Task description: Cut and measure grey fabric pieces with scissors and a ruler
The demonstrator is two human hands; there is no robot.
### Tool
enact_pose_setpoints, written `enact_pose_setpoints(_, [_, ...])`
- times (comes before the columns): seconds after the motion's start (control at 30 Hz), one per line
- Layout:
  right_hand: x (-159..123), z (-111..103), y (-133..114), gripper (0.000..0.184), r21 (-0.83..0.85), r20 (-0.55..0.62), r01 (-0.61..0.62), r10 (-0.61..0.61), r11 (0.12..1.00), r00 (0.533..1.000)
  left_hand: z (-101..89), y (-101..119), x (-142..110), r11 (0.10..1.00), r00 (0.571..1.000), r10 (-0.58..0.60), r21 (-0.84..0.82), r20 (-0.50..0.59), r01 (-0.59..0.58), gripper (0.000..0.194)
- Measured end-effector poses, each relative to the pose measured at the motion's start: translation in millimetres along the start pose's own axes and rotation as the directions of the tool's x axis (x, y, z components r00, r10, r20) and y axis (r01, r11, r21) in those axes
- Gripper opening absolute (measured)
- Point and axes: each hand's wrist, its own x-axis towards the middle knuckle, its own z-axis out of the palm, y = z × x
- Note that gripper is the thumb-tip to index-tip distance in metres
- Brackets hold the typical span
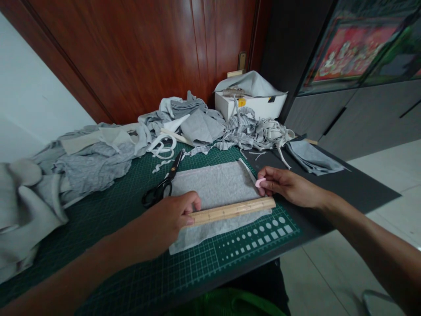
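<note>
A piece of grey fabric [213, 186] lies flat on a green cutting mat [204, 270], with a thin pink line near its far edge. Across the fabric rests a wooden ruler [233, 210]. My left hand [179, 213] is closed on the ruler's left end, thumb on the near side and fingers curled at the far side. Between the thumb and fingers of my right hand [279, 184] is a small pink piece of tailor's chalk [260, 182], just above the fabric's right edge. Black-handled scissors [166, 184] lie at the fabric's left edge, blades pointing away.
Heaped grey fabric [95, 158] runs along the left and back of the table. Tangled fabric strips [253, 127] lie before a white box [256, 105]. A folded grey cloth [312, 156] sits at the right. White plastic curves [164, 145] lie behind the scissors.
</note>
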Motion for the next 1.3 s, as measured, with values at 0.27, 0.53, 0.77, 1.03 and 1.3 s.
enact_pose_setpoints(0.27, [-3.1,4.7,-6.2,0.026,-0.303,-0.060,0.020,-0.040,0.953,0.997,9.5,-10.3,-3.8,0.996,0.998,-0.053,-0.069,-0.041,0.050,0.015])
enact_pose_setpoints(0.53, [-6.5,11.2,-8.8,0.024,-0.461,-0.052,0.047,-0.080,0.886,0.995,5.8,-14.4,-12.2,0.997,0.996,-0.061,-0.055,-0.070,0.057,0.014])
enact_pose_setpoints(0.77, [-9.8,20.7,-9.5,0.025,-0.588,-0.023,0.092,-0.130,0.804,0.991,3.0,-18.3,-21.0,0.996,0.998,-0.060,-0.069,-0.034,0.058,0.014])
enact_pose_setpoints(1.03, [-14.0,21.4,0.7,0.028,-0.675,-0.025,0.112,-0.174,0.729,0.984,0.2,-23.0,-35.3,0.999,0.999,0.021,-0.037,-0.038,-0.023,0.010])
enact_pose_setpoints(1.3, [-8.2,4.8,-15.6,0.031,-0.540,0.074,0.114,-0.088,0.834,0.993,4.9,-23.4,-37.7,1.000,0.998,-0.017,-0.020,-0.063,0.016,0.012])
